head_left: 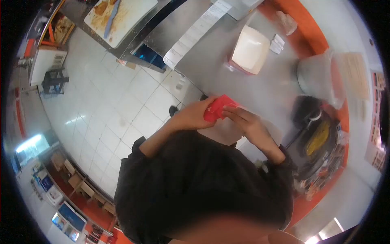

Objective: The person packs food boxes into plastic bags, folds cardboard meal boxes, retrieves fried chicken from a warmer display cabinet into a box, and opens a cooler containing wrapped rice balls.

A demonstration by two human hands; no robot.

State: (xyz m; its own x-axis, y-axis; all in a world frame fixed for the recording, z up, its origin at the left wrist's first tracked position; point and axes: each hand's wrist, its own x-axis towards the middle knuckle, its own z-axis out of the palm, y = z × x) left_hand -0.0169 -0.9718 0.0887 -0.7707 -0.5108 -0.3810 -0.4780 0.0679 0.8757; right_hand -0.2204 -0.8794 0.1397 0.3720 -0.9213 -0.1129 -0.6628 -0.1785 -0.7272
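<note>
In front of my body I hold a small red carton (220, 107) with folded-looking sides; its exact kind is hard to make out. My left hand (197, 113) is closed around its left end. The fingers of my right hand (246, 121) are together and press on its right side. Beyond the hands, on the steel counter (203, 59), stands an open paper food box (251, 49), white inside with a reddish outer wall. A small white packet (277, 44) lies beside that box.
A long printed paper strip (197, 34) runs along the counter's left part. At the right are a bucket lined with clear plastic (319, 75) and a dark bag with a yellow item (317, 138). A knife (111, 18) rests on a stained cutting board (138, 10). A dark stool (56, 80) stands on the tiled floor.
</note>
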